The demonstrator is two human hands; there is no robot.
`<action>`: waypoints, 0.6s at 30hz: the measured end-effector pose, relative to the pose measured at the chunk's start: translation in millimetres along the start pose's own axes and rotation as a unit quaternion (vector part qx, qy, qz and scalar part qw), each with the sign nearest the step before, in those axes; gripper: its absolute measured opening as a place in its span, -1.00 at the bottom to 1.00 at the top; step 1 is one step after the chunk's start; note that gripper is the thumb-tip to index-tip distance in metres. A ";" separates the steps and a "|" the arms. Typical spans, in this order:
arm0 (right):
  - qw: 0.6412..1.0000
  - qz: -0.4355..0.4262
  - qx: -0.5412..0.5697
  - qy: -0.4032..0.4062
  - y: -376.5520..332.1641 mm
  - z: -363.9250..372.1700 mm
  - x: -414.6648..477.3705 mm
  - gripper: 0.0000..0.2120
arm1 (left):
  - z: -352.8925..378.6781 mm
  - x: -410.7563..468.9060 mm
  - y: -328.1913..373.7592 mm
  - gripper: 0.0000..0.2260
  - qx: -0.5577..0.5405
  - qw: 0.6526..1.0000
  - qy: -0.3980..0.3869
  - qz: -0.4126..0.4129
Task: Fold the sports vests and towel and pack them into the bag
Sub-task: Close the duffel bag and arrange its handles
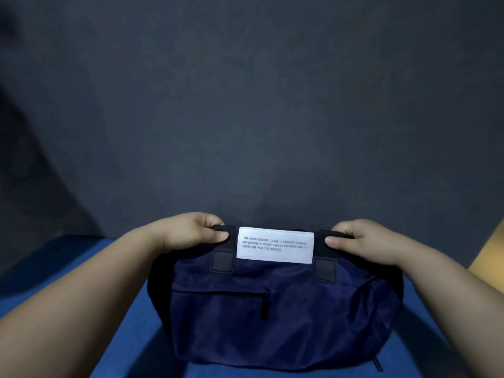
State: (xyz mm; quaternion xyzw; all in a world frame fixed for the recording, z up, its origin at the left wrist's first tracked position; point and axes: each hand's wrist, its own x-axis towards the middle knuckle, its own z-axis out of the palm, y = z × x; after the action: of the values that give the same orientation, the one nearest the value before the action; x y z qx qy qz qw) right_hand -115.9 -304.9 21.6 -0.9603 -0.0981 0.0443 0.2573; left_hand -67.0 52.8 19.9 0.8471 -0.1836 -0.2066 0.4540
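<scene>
A navy blue bag stands on a blue surface in front of me, its front pocket zipped. Black carry handles run along its top edge, with a white label of printed text wrapped around their middle. My left hand grips the left end of the handles, thumb in front and fingers curled over the top. My right hand grips the right end the same way. No vests or towel are in view; the inside of the bag is hidden.
The blue surface under the bag stretches left and towards me. A dark grey wall rises right behind the bag. A strip of yellowish surface shows at the right edge.
</scene>
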 end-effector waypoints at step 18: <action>0.974 0.149 -0.165 0.050 28.5 42.1 28.6 -0.48 | 65.7 50.1 6.3 -0.72 0.518 0.824 0.225 -0.039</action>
State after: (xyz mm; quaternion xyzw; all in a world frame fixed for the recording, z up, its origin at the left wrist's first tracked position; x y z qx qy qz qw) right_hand -89.0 -302.6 -30.0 -0.9944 0.0535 0.0173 0.0898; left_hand -59.3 -21.1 -17.0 0.9870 -0.1234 0.0978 -0.0317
